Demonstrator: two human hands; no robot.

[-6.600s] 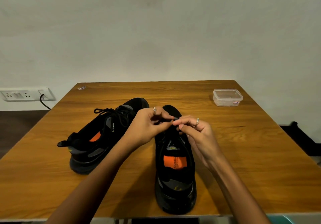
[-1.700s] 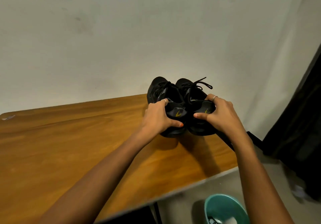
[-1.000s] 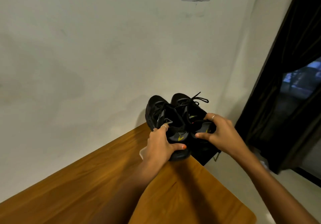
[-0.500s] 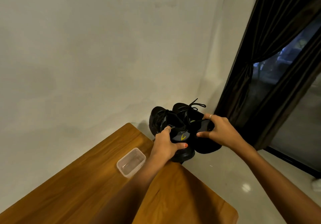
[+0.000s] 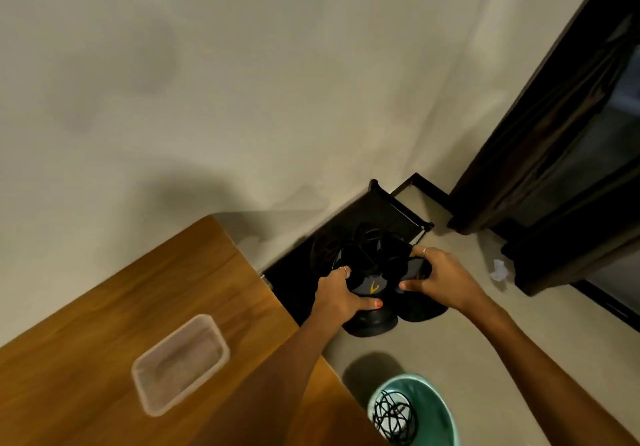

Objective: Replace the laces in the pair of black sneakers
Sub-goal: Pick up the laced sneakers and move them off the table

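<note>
I hold the pair of black sneakers side by side in the air, heels toward me, beyond the table's right edge. My left hand [image 5: 337, 298] grips the heel of the left sneaker [image 5: 369, 288], which bears a yellow mark. My right hand [image 5: 438, 277] grips the heel of the right sneaker [image 5: 420, 310]. Black laces run across both tops. The toes blend into the dark rack behind them.
A low black rack [image 5: 384, 210] stands on the floor against the wall, under the sneakers. The wooden table [image 5: 104, 324] carries a clear plastic container [image 5: 180, 359]. A teal bin [image 5: 433, 407] holding tangled black laces stands on the floor. Dark curtains [image 5: 554, 116] hang at right.
Both hands have carried the pair off the table to the right and lower, over the black rack. My view has tilted down, bringing the bin and the floor into sight.
</note>
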